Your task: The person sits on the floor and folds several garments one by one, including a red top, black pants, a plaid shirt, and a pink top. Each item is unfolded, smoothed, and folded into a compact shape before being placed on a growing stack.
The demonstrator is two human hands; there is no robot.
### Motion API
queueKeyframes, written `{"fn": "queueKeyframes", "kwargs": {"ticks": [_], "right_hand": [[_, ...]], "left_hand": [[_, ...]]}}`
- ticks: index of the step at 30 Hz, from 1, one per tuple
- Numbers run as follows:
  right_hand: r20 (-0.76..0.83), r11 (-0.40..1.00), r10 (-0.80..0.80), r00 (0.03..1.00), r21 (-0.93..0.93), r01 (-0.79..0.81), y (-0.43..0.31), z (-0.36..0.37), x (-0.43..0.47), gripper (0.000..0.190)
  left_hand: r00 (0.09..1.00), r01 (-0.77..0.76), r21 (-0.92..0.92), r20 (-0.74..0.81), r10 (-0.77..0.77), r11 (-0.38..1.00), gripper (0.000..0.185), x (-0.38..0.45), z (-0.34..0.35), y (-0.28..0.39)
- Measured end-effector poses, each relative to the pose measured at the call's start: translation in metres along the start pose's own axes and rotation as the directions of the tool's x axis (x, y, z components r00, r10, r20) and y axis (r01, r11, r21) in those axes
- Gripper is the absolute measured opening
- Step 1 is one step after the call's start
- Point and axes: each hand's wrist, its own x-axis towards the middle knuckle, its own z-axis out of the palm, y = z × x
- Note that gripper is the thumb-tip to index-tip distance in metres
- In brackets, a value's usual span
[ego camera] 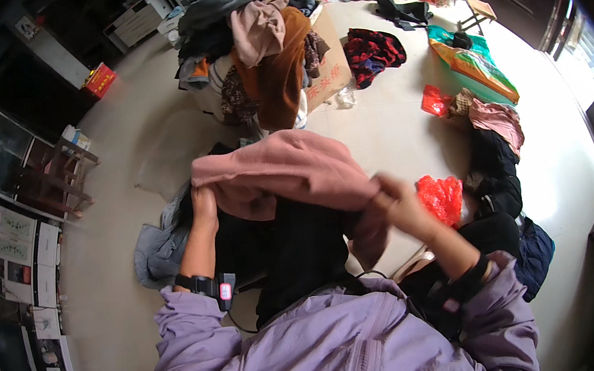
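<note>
A pink knit garment (294,166) is stretched between my two hands, above my black-trousered lap. My left hand (205,206) grips its left end, the fingers partly hidden under the cloth. At the other end my right hand (397,200), blurred, is closed on the fabric. A darker pink part (368,238) of the same cloth hangs below my right hand. Beside my left forearm, a grey garment (157,254) lies on the floor.
Ahead stands a cardboard box (327,63) beside a tall heap of clothes (273,48). To the right lie a red plastic bag (441,197), black clothing (492,171), a navy garment (534,255) and a green-orange sack (475,63). A wooden chair (62,177) stands at left.
</note>
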Motion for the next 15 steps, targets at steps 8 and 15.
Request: {"fn": "queueKeyframes", "kwargs": {"ticks": [8, 15], "right_hand": [[-0.088, 0.606, -0.617, 0.782, -0.688, 0.400, -0.116, -0.127, 0.034, 0.026], [-0.369, 0.699, -0.633, 0.681, -0.652, 0.296, -0.183, -0.221, 0.030, 0.028]], "left_hand": [[0.862, -0.220, 0.110, 0.487, 0.140, 0.969, 0.024, 0.061, 0.063, 0.109], [0.568, -0.666, 0.369, 0.815, 0.120, 0.648, 0.022, 0.062, 0.108, 0.188]]}}
